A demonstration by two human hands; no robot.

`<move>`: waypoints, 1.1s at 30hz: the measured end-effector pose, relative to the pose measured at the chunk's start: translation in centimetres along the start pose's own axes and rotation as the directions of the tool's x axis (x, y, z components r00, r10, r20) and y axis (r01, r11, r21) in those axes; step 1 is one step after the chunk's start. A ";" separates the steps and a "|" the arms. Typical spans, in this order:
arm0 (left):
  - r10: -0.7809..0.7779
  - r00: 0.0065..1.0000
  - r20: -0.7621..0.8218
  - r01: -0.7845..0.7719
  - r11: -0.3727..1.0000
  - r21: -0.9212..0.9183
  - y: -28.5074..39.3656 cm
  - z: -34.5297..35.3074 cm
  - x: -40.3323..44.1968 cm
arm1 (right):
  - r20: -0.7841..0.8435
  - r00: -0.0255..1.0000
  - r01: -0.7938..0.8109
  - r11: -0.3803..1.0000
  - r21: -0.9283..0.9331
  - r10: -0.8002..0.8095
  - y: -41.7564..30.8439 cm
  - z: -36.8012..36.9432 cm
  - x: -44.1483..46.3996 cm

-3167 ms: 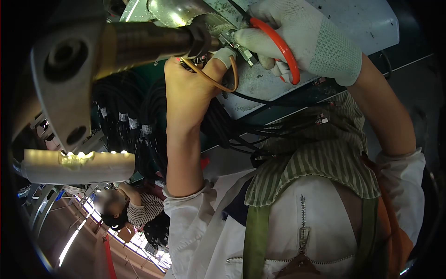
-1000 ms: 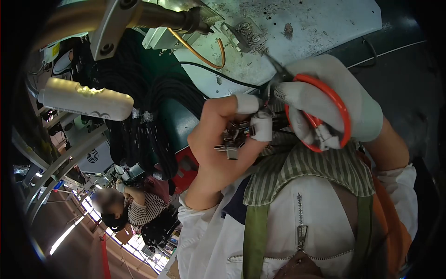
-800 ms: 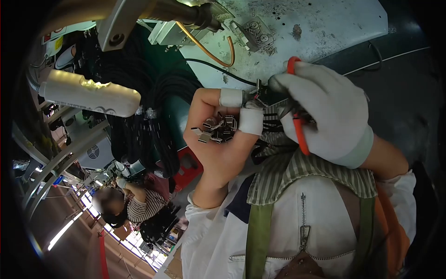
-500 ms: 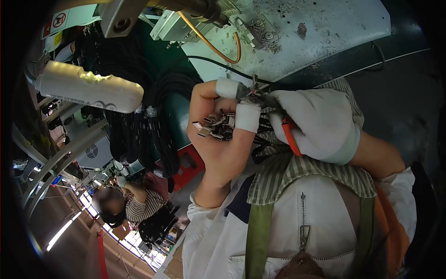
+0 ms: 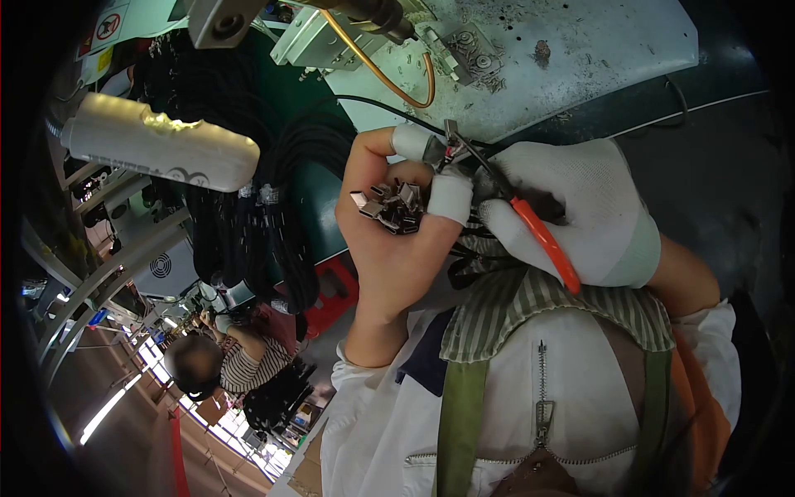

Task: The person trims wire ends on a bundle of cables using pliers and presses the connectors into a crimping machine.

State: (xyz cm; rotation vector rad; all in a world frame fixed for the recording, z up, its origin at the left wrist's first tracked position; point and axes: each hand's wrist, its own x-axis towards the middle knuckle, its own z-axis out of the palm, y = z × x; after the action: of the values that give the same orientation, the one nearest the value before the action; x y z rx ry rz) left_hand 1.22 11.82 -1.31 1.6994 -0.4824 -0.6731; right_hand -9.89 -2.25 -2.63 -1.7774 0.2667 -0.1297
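Observation:
My left hand [image 5: 385,257] is closed around a bunch of black cables with small silver, USB-like metal connectors [image 5: 399,205] on their ends. White wraps cover its thumb and index finger. Those two fingertips pinch one connector [image 5: 451,132] apart from the bunch, with a spot of red beside it. My right hand [image 5: 580,207], in a white glove, is closed on a slim dark-metal tool with a red handle [image 5: 545,244], whose kind I cannot make out. The tool's tip lies at the pinched connector. Part of its shaft and the gloved fingertips are hidden.
A metal machine head [image 5: 381,21] with a copper-coloured tube [image 5: 373,66] stands over a scrap-strewn plate [image 5: 596,41]. Black cable bundles [image 5: 224,149] hang at left, behind a white cylindrical lamp [image 5: 166,145]. A red bin [image 5: 335,298] sits below. Another person [image 5: 248,360] works farther off.
My right hand has turned the tool, so more of the red handle shows and its tip now points at the pinched connector. My left hand has shifted slightly, still holding the bunch.

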 end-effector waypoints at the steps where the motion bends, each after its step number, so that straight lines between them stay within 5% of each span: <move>1: -0.001 1.000 0.002 0.001 1.000 -0.002 0.1 0.0 0.1 | -0.001 1.000 -0.002 1.000 -0.001 0.002 0.4 0.3 0.1; 3: -0.074 0.997 -0.001 0.074 0.997 0.001 0.3 0.0 0.4 | -0.180 0.936 0.186 0.858 -0.479 -0.304 1.6 1.1 0.4; 10: -0.215 0.969 0.119 0.219 0.975 -0.020 0.6 -1.0 1.7 | -0.150 0.914 0.177 0.702 -0.689 -0.378 2.3 1.7 0.8; 12: -0.274 0.950 0.147 0.295 0.945 -0.144 0.5 -1.3 2.1 | -0.149 0.955 0.183 0.902 -0.392 -0.258 2.2 1.7 0.5; 13: -0.250 0.958 0.137 0.268 0.954 -0.136 0.3 -1.3 2.2 | -0.148 0.955 0.183 0.902 -0.392 -0.258 1.8 1.7 0.5; 14: -0.249 0.959 0.138 0.268 0.954 -0.136 0.1 -1.3 2.2 | -0.110 0.987 0.104 0.984 -0.147 -0.120 1.5 1.4 0.5; 15: -0.236 0.964 0.126 0.252 0.959 -0.132 0.0 -1.2 2.2 | -0.037 0.999 -0.003 0.995 0.102 0.007 1.1 1.2 0.6; 16: -0.223 0.968 0.116 0.237 0.963 -0.128 0.0 -1.2 2.2 | -0.037 0.999 -0.004 0.995 0.102 0.008 0.8 0.8 0.8; 18: -0.240 0.962 0.133 0.255 0.962 -0.102 -0.1 -1.3 2.3 | 0.175 0.960 -0.256 0.933 0.251 0.217 0.3 0.2 1.0; 21: -0.286 0.947 0.146 0.296 0.953 -0.057 -0.8 -1.6 2.8 | -0.007 0.999 -0.049 0.998 0.044 0.049 1.7 1.1 0.6; 24: -0.362 0.905 0.223 0.391 0.915 -0.101 -2.1 -3.2 5.0 | -0.147 0.982 -0.121 0.992 0.020 0.123 2.2 0.0 1.1; 28: -0.350 0.844 0.406 0.466 0.854 -0.231 -3.0 -4.5 8.2 | -0.152 0.966 -0.206 0.977 0.046 0.211 2.4 -2.8 4.4; 30: -0.288 0.807 0.516 0.475 0.835 -0.277 -3.0 -4.5 9.5 | -0.170 0.980 -0.093 0.993 0.073 0.104 3.0 -2.7 6.5; 33: -0.326 0.809 0.489 0.490 0.834 -0.255 -3.4 -4.3 10.9 | -0.026 0.978 -0.205 0.978 0.040 0.206 1.7 -3.4 8.6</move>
State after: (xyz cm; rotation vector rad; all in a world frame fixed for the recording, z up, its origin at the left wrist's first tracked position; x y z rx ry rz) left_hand 12.08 8.76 -5.94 1.2926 -0.2510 -1.3938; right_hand -2.49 -7.94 -4.05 -1.7016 0.4650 -0.0131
